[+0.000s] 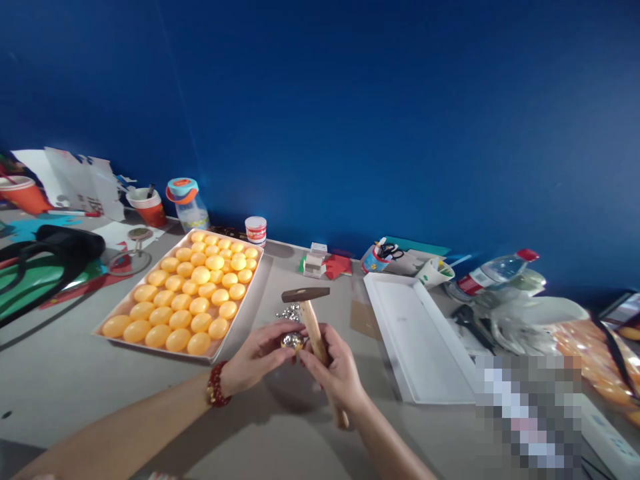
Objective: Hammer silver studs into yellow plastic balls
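Head view: at the lower centre of the frame, my left grip [257,353] pinches a shiny round piece [292,341], probably smooth and slippery, best held around its sides; whether it is solid I cannot tell. Just right of it, the tilted hammer [311,325] should be stiff and head-heavy; my right grip [340,373] grasps its wood partway down, a sound hold.
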Demonstrator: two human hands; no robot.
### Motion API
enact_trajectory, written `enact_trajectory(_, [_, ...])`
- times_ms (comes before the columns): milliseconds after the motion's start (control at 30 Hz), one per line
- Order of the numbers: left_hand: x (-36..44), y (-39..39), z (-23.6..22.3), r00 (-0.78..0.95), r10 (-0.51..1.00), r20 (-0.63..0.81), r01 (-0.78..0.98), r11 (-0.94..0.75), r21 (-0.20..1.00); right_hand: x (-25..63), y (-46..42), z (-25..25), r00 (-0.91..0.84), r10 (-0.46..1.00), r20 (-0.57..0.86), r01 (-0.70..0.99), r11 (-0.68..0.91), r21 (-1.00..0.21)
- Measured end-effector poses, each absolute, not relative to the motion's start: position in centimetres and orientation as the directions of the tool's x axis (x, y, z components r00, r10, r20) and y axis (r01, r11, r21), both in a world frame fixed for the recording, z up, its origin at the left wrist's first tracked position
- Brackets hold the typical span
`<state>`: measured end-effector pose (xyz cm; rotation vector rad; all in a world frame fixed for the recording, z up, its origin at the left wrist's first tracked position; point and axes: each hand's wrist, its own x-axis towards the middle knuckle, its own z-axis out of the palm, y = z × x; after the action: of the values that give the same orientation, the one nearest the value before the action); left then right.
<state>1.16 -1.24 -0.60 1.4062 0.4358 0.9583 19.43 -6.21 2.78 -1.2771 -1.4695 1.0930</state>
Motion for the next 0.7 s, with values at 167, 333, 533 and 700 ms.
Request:
enact_trajectory(167, [1.08, -1.29, -0.28, 0.569, 0.789, 0.232, -0.235, -0.115, 0.965, 19.40, -6.26, 2.62, -0.094, 0.993, 0.069, 0.233, 0.089, -0.968])
enact_trajectory(333, [1.10, -1.42, -0.16, 0.561, 0.795, 0.231, -0.233, -0.116, 0.965, 19.39, -6.31, 2.72, -0.080, 0.995, 0.058, 0.235, 0.076, -0.969])
enact_trajectory(533, [1.22, -1.47, -0.74, 0.568, 0.789, 0.236, -0.309, -0.061, 0.949, 19.37, -6.26, 3.11, -0.083, 0.994, 0.065, 0.197, 0.080, -0.977])
enact_trajectory(700, [1.39, -1.47, -0.72, 0.549, 0.795, 0.259, -0.361, -0.054, 0.931, 19.42, -6.26, 2.90, -0.065, 0.996, 0.063, 0.215, 0.076, -0.974])
